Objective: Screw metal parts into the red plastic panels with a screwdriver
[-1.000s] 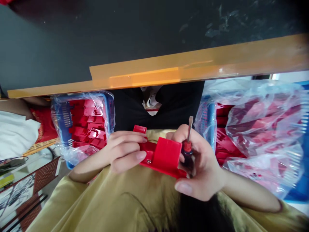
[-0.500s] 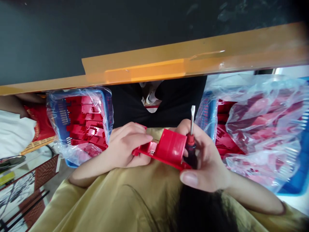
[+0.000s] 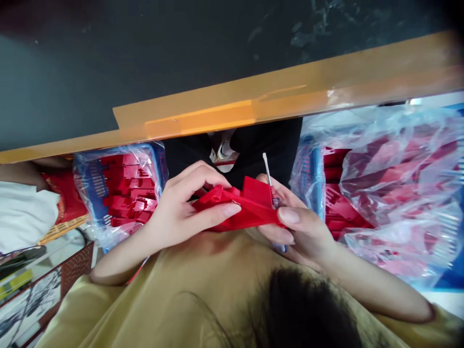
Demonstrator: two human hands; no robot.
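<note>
While the left hand point(image 3: 183, 205) pinches one end and the right hand point(image 3: 302, 224) clamps the other plus a screwdriver point(image 3: 268, 172), the red part point(image 3: 250, 210), mid-frame, has just tipped side-up, suggesting repositioning, not screwdriver work.

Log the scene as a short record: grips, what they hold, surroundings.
Left grip: thumb on the near face of an angular red plastic part, fingers at its far side
Right grip: thumb at the part's other end, also holding a metal-shafted screwdriver
Table: dark tabletop, tan tape along its near edge
Screwdriver tip: towards the tabletop, off the part
Left side: blue slotted plastic basket, clear film over its rim, red plastic pieces inside
Right side: second blue plastic basket, red pieces partly under bunched film
</note>
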